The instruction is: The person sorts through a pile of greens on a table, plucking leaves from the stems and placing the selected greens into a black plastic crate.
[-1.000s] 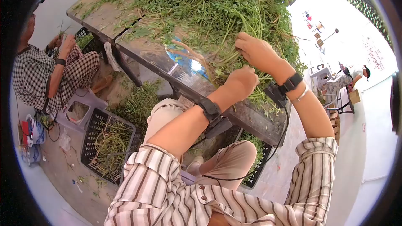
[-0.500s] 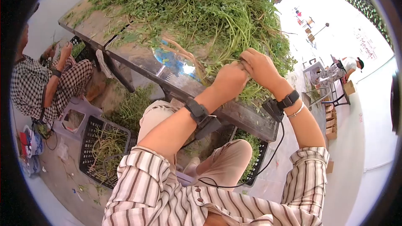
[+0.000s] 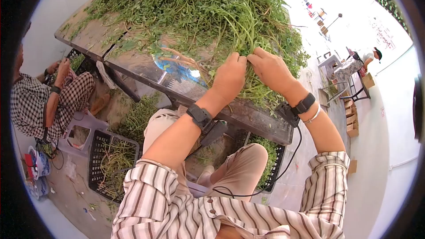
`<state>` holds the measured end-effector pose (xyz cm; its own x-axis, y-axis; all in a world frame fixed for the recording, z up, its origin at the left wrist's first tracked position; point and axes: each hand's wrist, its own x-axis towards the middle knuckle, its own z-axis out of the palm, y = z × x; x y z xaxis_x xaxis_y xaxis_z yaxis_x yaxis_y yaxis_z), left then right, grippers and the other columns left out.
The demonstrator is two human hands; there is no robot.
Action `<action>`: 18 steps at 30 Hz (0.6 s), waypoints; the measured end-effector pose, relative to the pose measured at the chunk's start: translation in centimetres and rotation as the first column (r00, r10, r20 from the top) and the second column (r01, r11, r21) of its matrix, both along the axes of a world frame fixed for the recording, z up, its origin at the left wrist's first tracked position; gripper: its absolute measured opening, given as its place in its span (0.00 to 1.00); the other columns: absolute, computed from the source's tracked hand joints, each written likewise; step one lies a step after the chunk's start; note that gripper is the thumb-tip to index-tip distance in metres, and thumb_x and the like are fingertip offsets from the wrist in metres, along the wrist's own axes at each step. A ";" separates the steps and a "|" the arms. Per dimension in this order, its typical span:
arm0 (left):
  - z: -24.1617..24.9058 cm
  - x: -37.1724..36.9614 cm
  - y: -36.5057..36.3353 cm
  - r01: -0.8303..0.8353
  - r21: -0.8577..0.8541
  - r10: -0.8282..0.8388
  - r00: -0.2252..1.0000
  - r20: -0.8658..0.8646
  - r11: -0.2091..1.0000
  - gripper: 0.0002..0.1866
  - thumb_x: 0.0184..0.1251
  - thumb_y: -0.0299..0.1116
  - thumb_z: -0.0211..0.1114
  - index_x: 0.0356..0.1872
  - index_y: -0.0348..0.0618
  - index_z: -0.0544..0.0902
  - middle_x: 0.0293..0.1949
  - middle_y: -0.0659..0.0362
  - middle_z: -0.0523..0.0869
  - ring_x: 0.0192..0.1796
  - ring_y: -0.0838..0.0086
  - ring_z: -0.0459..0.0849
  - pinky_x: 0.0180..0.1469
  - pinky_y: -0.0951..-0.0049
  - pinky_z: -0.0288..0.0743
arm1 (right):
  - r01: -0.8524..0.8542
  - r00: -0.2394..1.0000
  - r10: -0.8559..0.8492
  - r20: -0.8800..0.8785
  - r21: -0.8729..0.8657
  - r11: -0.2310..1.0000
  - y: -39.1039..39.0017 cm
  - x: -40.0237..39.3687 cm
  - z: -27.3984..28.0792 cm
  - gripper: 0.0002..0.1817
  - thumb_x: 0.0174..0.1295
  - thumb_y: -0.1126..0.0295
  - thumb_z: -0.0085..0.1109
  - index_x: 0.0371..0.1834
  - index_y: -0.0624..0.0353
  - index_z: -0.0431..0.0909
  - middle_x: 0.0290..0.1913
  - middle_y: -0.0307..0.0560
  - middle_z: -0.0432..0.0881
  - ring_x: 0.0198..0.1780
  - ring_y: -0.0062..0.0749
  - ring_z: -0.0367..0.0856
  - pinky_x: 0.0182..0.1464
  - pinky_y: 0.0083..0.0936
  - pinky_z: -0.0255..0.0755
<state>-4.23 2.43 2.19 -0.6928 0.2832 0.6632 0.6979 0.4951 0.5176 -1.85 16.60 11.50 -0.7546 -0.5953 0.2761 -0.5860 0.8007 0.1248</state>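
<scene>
A large heap of leafy green stems (image 3: 190,11) lies on the dark table (image 3: 79,28). My left hand (image 3: 230,75) is closed at the heap's near edge, its fingertips pinching the green stems. Close beside it, my right hand (image 3: 271,68) is closed too, with thumb and fingers pressed together on the stems. Only a small gap separates the two hands. Long pale stems run up from between them into the heap, and loose sprigs hang below toward the table's edge. The fingertips are partly hidden by the backs of the hands.
A blue-printed clear plastic sheet (image 3: 177,67) lies left of my hands. Below the table stand a black crate with stems (image 3: 93,161) and another with greens (image 3: 278,163). A person in checked clothing (image 3: 33,97) sits at left; another person (image 3: 349,68) bends at far right.
My hands have moved slightly apart; the left shifted left and the fingertips no longer overlap. The whole view has shifted slightly.
</scene>
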 end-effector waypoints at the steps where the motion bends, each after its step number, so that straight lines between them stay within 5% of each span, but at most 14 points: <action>1: -0.1 -0.1 0.1 0.000 0.001 0.000 1.000 -0.002 1.000 0.09 0.63 0.26 0.57 0.44 0.36 0.73 0.37 0.49 0.73 0.40 0.51 0.76 0.39 0.57 0.74 | 0.000 1.000 0.000 -0.002 0.001 1.000 0.0 0.1 0.0 0.06 0.54 0.77 0.55 0.35 0.61 0.72 0.35 0.49 0.72 0.36 0.46 0.78 0.37 0.38 0.74; 13: 0.0 0.0 0.1 0.001 0.017 0.000 0.999 -0.046 1.000 0.10 0.60 0.23 0.57 0.43 0.35 0.75 0.35 0.48 0.74 0.40 0.50 0.76 0.40 0.57 0.72 | 0.072 0.988 -0.062 -0.142 0.063 0.995 0.8 0.2 0.7 0.02 0.54 0.74 0.55 0.29 0.60 0.74 0.32 0.48 0.72 0.35 0.47 0.78 0.35 0.38 0.74; 18: 0.4 0.1 0.0 0.054 0.051 -0.052 0.998 -0.041 0.997 0.10 0.58 0.21 0.56 0.42 0.34 0.76 0.34 0.47 0.74 0.39 0.50 0.76 0.39 0.56 0.72 | 0.174 0.977 -0.197 -0.076 -0.241 0.955 0.9 -1.5 0.8 0.07 0.54 0.71 0.52 0.25 0.63 0.77 0.27 0.51 0.77 0.33 0.44 0.79 0.38 0.37 0.74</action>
